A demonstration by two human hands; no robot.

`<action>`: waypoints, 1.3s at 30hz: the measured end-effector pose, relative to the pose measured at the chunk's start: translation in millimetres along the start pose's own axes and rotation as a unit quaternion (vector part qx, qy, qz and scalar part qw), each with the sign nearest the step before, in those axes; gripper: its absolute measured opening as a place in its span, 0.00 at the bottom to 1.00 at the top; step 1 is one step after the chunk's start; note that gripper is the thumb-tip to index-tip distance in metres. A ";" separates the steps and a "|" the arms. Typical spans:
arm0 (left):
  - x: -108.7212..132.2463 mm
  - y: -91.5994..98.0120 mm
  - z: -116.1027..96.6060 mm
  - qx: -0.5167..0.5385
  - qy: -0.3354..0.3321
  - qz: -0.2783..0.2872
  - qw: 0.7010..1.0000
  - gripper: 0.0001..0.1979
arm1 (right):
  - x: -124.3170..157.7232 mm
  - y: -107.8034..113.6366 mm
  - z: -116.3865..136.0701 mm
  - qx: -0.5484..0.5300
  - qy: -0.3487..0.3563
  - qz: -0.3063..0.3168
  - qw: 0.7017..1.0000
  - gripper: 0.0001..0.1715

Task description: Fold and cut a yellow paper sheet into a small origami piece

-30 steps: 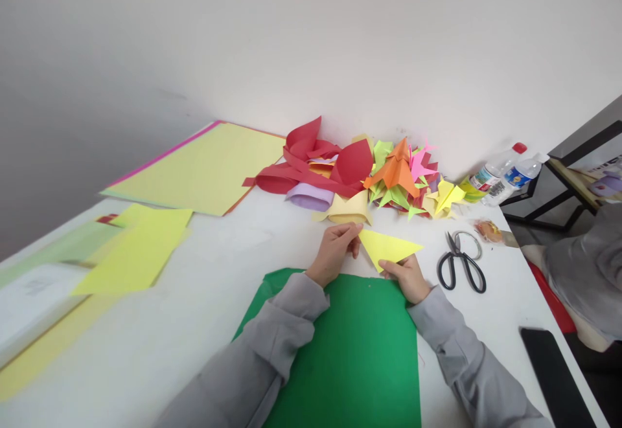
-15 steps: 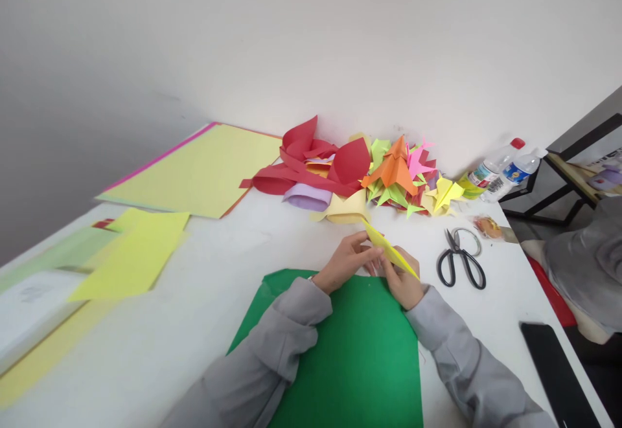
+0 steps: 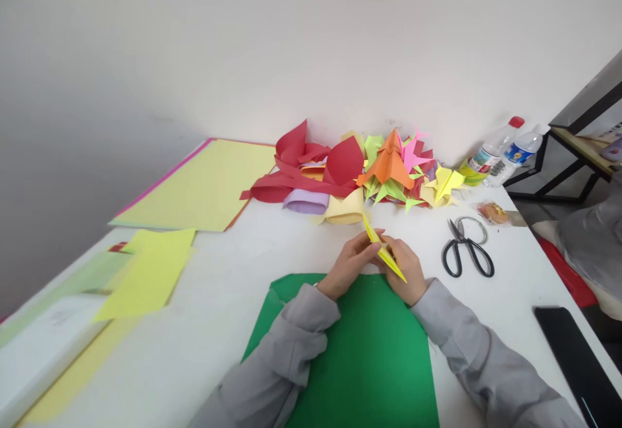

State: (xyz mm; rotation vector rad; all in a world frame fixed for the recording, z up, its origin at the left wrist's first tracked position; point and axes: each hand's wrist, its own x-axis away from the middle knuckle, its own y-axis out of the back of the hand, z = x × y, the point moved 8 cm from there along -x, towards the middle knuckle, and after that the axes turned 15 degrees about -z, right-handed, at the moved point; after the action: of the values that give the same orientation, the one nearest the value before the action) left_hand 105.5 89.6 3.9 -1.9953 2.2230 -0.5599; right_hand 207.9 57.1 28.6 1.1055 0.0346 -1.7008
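Note:
A folded piece of yellow paper (image 3: 387, 258) is held between both hands, tilted and seen nearly edge-on. My left hand (image 3: 350, 262) pinches it from the left, thumb against its near side. From the right, my right hand (image 3: 404, 267) grips it, its fingertips partly hidden behind the paper. Both hands are over the far edge of a green sheet (image 3: 369, 350) lying on the white table. Black-handled scissors (image 3: 461, 250) lie to the right of my right hand, by a roll of clear tape (image 3: 479, 227).
Red paper shapes (image 3: 291, 182) and folded paper planes (image 3: 389, 166) are heaped along the wall. Two bottles (image 3: 505, 153) stand at the back right. Large yellow sheets (image 3: 194, 188) and smaller yellow paper (image 3: 153, 266) lie left. A black phone (image 3: 573, 357) rests right, near a seated person's sleeve (image 3: 593, 240).
The yellow paper has turned steeper and narrower in view, showing its folded layers. My right hand has shifted around its far side. The camera view has moved slightly.

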 end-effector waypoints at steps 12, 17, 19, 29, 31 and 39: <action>0.6 6.0 -0.7 0.006 0.031 0.012 0.999 0.30 | -6.0 0.2 -20.3 -0.261 -0.234 0.008 0.936 0.12; 1.7 2.4 2.4 -0.090 0.013 0.038 0.995 0.34 | -3.7 -6.5 -14.5 -0.331 -0.272 0.058 0.902 0.19; 1.2 1.9 3.1 -0.101 0.007 0.043 0.994 0.35 | -2.3 -9.3 -15.7 -0.334 -0.279 0.065 0.898 0.21; 2.5 1.6 6.0 -0.099 0.027 0.040 0.994 0.35 | 1.4 -14.6 -19.0 -0.350 -0.274 0.072 0.893 0.21; 2.3 2.7 6.7 -0.096 0.036 0.033 0.994 0.33 | 1.6 -14.6 -19.6 -0.353 -0.277 0.070 0.891 0.21; -0.4 7.4 8.4 -0.080 0.046 0.009 0.996 0.32 | 0.0 -13.7 -17.8 -0.374 -0.291 0.069 0.878 0.19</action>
State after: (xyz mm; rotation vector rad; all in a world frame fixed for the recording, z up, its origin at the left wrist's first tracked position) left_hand 101.3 88.7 -6.5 -2.0593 2.4089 -0.4956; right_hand 208.9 72.2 12.1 0.0058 0.2095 -1.6053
